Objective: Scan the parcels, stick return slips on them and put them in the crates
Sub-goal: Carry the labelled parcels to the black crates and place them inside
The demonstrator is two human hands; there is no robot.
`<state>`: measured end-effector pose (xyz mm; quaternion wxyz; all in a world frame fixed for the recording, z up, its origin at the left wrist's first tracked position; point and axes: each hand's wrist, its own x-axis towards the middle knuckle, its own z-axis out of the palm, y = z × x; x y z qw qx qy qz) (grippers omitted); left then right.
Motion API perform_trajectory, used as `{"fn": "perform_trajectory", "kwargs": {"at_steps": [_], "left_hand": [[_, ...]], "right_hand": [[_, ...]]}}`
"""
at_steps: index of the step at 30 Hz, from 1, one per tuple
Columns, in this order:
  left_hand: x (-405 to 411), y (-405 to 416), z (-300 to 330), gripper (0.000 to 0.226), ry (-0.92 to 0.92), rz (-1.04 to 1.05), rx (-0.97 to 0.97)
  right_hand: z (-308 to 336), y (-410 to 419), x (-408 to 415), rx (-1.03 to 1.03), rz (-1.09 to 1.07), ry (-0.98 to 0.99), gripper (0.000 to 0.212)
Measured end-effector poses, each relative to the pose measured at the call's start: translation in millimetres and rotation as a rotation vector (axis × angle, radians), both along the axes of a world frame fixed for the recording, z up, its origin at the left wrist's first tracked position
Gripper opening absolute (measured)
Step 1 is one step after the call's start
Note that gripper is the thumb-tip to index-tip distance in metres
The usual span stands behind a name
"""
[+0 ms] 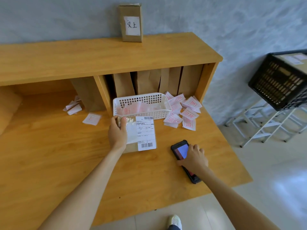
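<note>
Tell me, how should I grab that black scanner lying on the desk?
Take the scanner by its long side edges around the middle, coming down from above. It lies flat and slanted on the desk, screen up, so only the thin sides give fingers a hold. The right hand already sits over its middle that way.

Wooden desk (49, 163): parcel (141, 135), scanner (180, 150), white basket (142, 103), loose slips (182, 112) beside basket. Box (131, 22) upright on top shelf (99, 58).
</note>
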<state>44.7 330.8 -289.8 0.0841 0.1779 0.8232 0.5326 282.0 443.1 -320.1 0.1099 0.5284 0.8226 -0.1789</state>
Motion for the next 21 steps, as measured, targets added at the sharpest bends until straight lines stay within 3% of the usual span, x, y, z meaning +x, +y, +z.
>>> {"fn": "perform_trajectory", "kwargs": {"at_steps": [11, 21], "left_hand": [[-7, 4, -1, 0.036, 0.074, 0.011, -0.035], [-14, 7, -3, 0.040, 0.057, 0.012, -0.020]], "right_hand": [[34, -19, -20, -0.184, 0.326, 0.116, 0.089], [42, -15, -17, -0.189, 0.381, 0.038, 0.088]]}}
